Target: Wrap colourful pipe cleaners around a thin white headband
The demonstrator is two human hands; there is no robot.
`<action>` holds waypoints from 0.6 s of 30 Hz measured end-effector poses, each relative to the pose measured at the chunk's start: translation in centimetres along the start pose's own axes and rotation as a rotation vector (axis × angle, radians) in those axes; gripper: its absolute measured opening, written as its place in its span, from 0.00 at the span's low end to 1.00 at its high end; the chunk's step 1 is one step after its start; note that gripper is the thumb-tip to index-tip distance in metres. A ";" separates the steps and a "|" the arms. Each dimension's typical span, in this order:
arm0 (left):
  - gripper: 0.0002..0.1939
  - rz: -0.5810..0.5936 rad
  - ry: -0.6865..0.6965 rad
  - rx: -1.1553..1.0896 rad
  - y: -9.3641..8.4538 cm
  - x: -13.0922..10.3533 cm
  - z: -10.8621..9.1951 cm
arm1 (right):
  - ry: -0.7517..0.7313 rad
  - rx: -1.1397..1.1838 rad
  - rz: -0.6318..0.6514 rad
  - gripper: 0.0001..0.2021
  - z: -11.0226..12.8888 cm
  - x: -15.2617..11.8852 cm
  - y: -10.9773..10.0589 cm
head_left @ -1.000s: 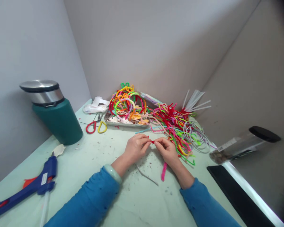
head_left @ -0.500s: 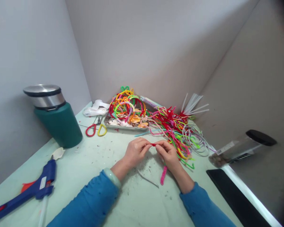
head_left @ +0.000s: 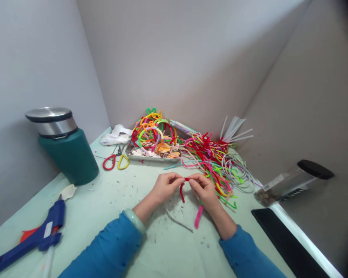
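A red pipe cleaner (head_left: 182, 193) is pinched between both hands above the table, one end of it hanging down between them. My left hand (head_left: 166, 188) is closed on it with thumb and forefinger, and my right hand (head_left: 203, 190) grips it a few fingers' width away. Below the right hand a pink fuzzy strip (head_left: 198, 217) shows, joined to a bit of green; whether the hand touches it I cannot tell. On the table just in front of the hands lies a thin grey pipe cleaner (head_left: 179, 221).
Behind my hands stands a metal tray (head_left: 150, 158) of shells and pipe-cleaner rings, beside a tangled pile of pipe cleaners (head_left: 211, 154). Scissors (head_left: 116, 161), a green flask (head_left: 71, 156) and a blue glue gun (head_left: 46, 231) are on the left. A clear jar (head_left: 287, 183) is on the right.
A red end of the pipe cleaner now hangs below my left fingertips, where it did not show before. Both hands stay close together; the view has shifted slightly.
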State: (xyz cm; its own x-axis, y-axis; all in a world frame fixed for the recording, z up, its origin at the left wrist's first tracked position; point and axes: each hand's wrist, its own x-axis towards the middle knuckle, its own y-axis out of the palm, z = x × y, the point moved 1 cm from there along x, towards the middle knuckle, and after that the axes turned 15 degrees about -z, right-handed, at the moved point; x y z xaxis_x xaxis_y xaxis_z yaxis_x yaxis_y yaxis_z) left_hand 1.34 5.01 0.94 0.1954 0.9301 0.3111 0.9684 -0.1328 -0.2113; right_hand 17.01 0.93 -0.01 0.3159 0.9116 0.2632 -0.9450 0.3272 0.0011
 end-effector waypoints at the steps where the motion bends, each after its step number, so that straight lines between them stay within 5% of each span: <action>1: 0.14 0.012 -0.022 -0.005 0.0 0.1 0.1 | 0.001 -0.014 -0.003 0.10 -0.1 0.1 0.0; 18: 0.15 0.012 -0.009 0.243 -0.3 0.3 0.4 | -0.052 -0.192 0.018 0.11 -1.0 0.4 0.2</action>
State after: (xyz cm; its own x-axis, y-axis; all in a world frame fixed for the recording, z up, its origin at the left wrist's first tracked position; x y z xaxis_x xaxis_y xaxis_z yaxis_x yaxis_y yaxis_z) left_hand 1.10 5.47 0.75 0.2040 0.9322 0.2988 0.9000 -0.0586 -0.4318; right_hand 17.00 1.66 -0.81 0.2900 0.9051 0.3109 -0.9152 0.3572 -0.1866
